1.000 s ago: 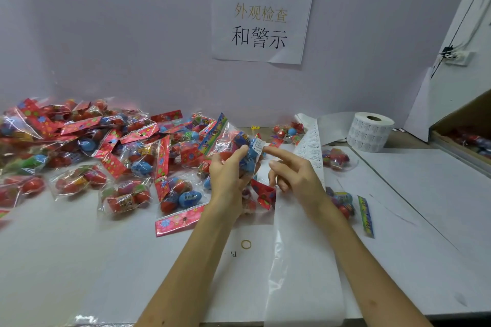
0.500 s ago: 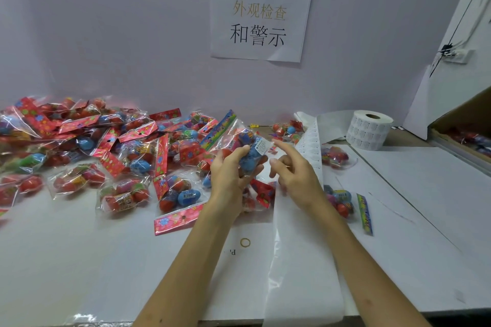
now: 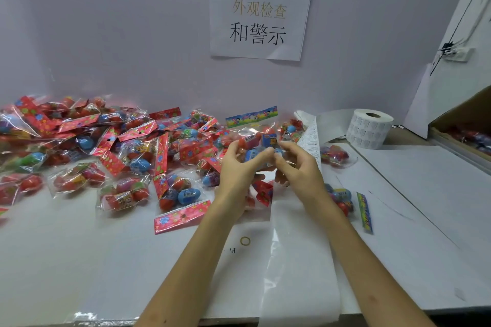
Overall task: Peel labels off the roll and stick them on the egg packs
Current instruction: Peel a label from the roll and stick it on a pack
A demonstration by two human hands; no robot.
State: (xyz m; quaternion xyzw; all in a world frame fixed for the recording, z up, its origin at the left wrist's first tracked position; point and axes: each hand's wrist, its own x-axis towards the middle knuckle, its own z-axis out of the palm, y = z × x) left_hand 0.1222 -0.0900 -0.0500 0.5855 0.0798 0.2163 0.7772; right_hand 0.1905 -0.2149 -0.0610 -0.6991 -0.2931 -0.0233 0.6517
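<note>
I hold one clear egg pack (image 3: pixel 259 138) with a blue-green header card up in front of me, above the table. My left hand (image 3: pixel 239 167) grips its lower left side. My right hand (image 3: pixel 300 167) pinches its lower right side, the fingertips of both hands meeting under the eggs. The white label roll (image 3: pixel 369 127) stands at the back right. Its label strip (image 3: pixel 310 138) runs from the roll toward me, and the peeled backing (image 3: pixel 300 260) hangs over the table's front edge.
A big heap of egg packs (image 3: pixel 106 146) with red headers covers the left half of the table. Two more packs (image 3: pixel 336 154) (image 3: pixel 342 199) lie right of the strip. A rubber band (image 3: pixel 245 241) lies near the front. A cardboard box (image 3: pixel 467 127) is at far right.
The pack has been lifted and turned so its header card lies level on top. My right hand moved from beside the strip onto the pack's lower right side.
</note>
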